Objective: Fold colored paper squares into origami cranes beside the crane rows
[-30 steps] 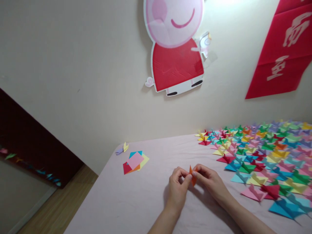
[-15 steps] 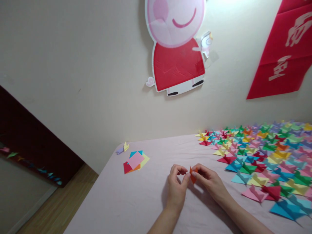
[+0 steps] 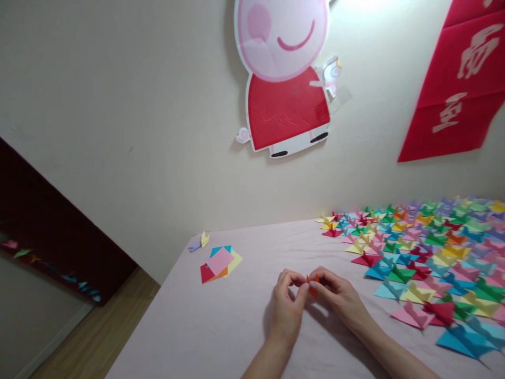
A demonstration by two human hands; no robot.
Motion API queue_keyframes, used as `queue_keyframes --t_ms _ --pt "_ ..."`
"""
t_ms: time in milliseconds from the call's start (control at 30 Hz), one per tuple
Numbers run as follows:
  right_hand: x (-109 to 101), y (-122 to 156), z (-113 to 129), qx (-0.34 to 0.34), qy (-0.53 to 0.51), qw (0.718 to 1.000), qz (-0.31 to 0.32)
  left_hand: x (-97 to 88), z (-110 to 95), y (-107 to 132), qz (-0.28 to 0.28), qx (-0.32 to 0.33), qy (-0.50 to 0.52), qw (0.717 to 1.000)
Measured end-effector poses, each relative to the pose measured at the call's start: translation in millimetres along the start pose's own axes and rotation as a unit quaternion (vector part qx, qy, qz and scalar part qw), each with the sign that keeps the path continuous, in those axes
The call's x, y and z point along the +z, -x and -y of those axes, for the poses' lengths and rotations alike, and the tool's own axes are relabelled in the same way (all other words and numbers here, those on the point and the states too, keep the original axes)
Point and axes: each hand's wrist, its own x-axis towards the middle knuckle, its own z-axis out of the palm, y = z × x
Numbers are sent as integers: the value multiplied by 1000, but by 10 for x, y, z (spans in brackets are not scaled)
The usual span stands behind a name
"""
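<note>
A small piece of folded orange paper (image 3: 313, 290) is held between my two hands, just above the cloth-covered table. My left hand (image 3: 289, 300) pinches its left side between thumb and index finger. On the other side, my right hand (image 3: 337, 292) grips it with thumb and fingers. The fingertips hide much of the paper, so its exact folded shape does not show. To the right of my right hand lie rows of folded paper cranes (image 3: 414, 271) in many colours.
Loose coloured paper squares (image 3: 220, 261) lie at the table's left side. Behind them, near the corner, are a yellow and a purple folded paper piece (image 3: 204, 239). The pale table (image 3: 177, 326) meets a wall with a pig cutout (image 3: 290, 110) and a red banner (image 3: 453, 89).
My left fingers have closed in on the orange paper, and both hands' fingertips now cover more of it. The camera view has shifted slightly.
</note>
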Motion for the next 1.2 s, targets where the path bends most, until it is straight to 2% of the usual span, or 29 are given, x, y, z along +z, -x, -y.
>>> queue_keyframes --t_ms 167,433,700,967,1200 --pt "-25 -1 -51 -44 43 998 -2 -13 10 15 10 -2 -14 1000" --pt "-20 15 -38 -90 83 992 6 -15 -10 -5 -26 45 10 999" --pt "-43 2 -43 -134 112 984 17 -7 36 2 -19 17 -15 1000" --pt "-35 15 -108 -191 150 970 28 -11 27 -3 -48 57 -36 997" --pt "-43 23 -98 -210 169 963 16 7 68 -2 -33 4 -18 999"
